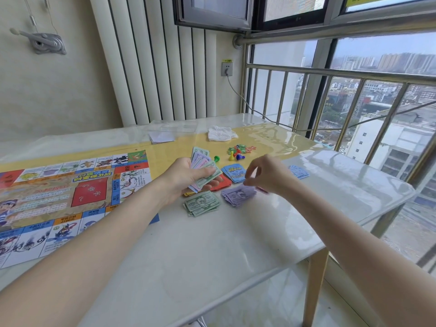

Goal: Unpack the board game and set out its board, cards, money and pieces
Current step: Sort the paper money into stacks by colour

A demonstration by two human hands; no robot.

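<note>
Both hands work over the desk (236,244). At the far left the board (59,197) lies flat. Left hand (186,178) grips a fan of money (205,171). Below it lies a green pile (201,204), and just beside that a purple pile (238,194). Right hand (266,175) has its fingers curled above the purple pile; whether they pinch a note cannot be told. Blue cards (234,172) and pawns (232,156) lie behind.
</note>
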